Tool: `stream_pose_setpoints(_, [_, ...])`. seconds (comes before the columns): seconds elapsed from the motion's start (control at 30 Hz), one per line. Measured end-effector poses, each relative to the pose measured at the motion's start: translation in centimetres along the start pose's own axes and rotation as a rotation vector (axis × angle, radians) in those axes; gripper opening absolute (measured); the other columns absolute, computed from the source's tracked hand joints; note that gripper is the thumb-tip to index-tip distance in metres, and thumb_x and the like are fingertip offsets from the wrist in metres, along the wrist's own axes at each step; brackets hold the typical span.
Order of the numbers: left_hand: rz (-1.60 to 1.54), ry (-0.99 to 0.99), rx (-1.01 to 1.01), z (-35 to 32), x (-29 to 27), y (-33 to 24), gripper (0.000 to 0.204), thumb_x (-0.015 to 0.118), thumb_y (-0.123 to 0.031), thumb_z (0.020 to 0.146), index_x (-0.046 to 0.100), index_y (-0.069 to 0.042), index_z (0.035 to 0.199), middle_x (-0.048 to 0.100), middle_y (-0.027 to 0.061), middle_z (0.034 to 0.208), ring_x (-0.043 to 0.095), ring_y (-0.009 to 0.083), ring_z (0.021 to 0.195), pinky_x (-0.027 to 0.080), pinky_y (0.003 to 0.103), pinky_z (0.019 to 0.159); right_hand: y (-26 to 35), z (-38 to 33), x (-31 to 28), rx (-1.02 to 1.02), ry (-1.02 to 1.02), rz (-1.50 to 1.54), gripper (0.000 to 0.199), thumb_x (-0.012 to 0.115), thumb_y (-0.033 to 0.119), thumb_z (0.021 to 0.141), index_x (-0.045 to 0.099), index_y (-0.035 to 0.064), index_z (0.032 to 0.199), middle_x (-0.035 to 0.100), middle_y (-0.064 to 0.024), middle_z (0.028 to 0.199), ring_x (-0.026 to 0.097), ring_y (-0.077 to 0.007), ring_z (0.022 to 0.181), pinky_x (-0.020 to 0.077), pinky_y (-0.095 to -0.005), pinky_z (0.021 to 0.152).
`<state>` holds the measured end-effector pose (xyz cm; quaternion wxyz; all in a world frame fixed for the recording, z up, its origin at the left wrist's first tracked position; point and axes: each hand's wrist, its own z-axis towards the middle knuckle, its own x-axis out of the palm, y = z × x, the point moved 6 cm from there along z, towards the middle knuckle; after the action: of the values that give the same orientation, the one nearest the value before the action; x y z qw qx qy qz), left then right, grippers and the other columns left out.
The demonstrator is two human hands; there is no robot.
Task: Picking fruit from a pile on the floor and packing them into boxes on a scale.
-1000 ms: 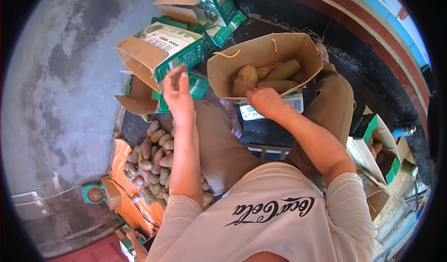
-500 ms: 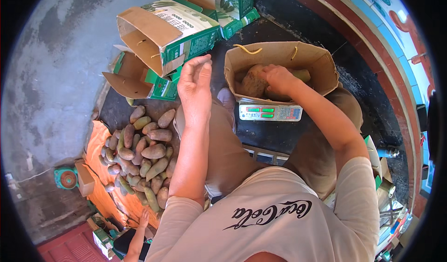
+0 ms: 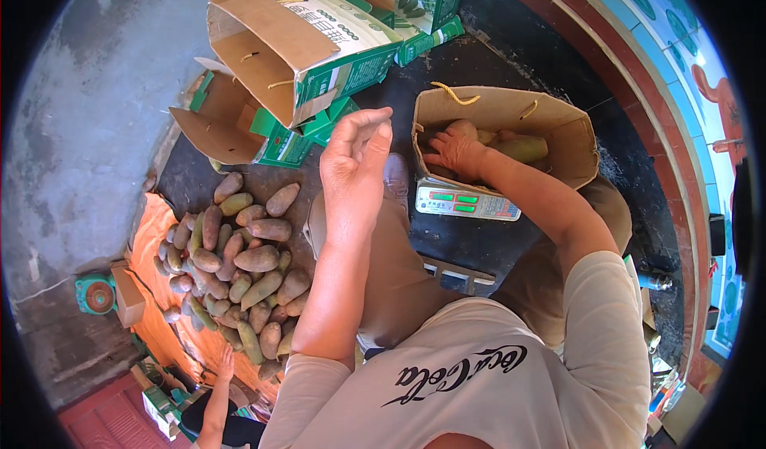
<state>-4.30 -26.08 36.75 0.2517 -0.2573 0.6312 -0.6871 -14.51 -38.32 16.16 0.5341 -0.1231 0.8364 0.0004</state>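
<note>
My right hand (image 3: 456, 150) reaches into an open brown cardboard box (image 3: 562, 130) with yellow cord handles. Its fingers curl over a brownish oblong melon (image 3: 467, 128), mostly hidden by the hand. Beside that lies a greener oblong melon (image 3: 523, 148). The box rests on a digital scale (image 3: 463, 201) with lit green displays, between my legs. Raised in the air left of the box is my left hand (image 3: 355, 158). Its fingers are loosely bent, the thumb stands apart, and I see nothing in it.
To the left, a pile of brown-green oblong melons (image 3: 255, 259) lies partly on an orange sheet (image 3: 152, 245). Open green-and-white cartons (image 3: 351, 74) stand beyond my left hand. Another person's hand (image 3: 226, 363) shows at lower left, below the pile. A tiled wall curves along the right.
My right hand has moved left and deeper into the box, covering more of the brown melon. My left hand stays raised. The whole view has shifted slightly.
</note>
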Motion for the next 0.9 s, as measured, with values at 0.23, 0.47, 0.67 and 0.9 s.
stream_pose_setpoints(0.23, [-0.021,0.033,-0.038,0.1,0.3,-0.2,0.018,0.057,-0.016,0.089,0.061,-0.004,0.101,0.062,0.0062,0.107,0.053,0.0114,0.095,0.041,0.028,0.083,-4.2,-0.8,-1.4,0.437,-0.148,0.538,0.065,0.066,0.039,0.073,0.042,0.0138,0.128,0.053,-0.0161,0.112,0.053,-0.0329,0.107,0.0424,-0.0402,0.09])
stream_pose_setpoints(0.47, [-0.019,0.014,-0.04,0.3,0.1,-0.1,0.019,0.057,-0.017,0.089,0.061,-0.004,0.102,0.062,0.0065,0.107,0.053,0.0115,0.095,0.04,0.028,0.084,-4.9,-4.3,-1.8,0.514,-0.302,0.688,0.039,0.061,0.031,0.08,0.057,0.0083,0.111,0.057,-0.0122,0.107,0.055,-0.0306,0.102,0.0445,-0.0403,0.088])
stream_pose_setpoints(0.67, [-0.009,0.014,-0.032,0.5,0.8,0.3,0.018,0.057,-0.018,0.089,0.061,-0.004,0.099,0.063,0.007,0.106,0.055,0.0126,0.096,0.041,0.028,0.084,-2.7,-11.5,-4.0,0.579,-0.506,0.74,0.03,0.061,0.024,0.081,0.059,0.0065,0.106,0.058,-0.0149,0.101,0.056,-0.0332,0.096,0.0458,-0.0409,0.082])
stream_pose_setpoints(0.9, [-0.097,-0.131,0.042,1.0,0.8,0.1,0.012,0.055,-0.013,0.089,0.061,-0.005,0.092,0.065,0.0082,0.099,0.061,0.0155,0.09,0.043,0.028,0.076,3.0,-15.6,-5.0,0.607,-0.665,0.805,0.02,0.059,0.021,0.083,0.062,0.0048,0.095,0.062,-0.0138,0.087,0.058,-0.0345,0.084,0.0465,-0.0414,0.074])
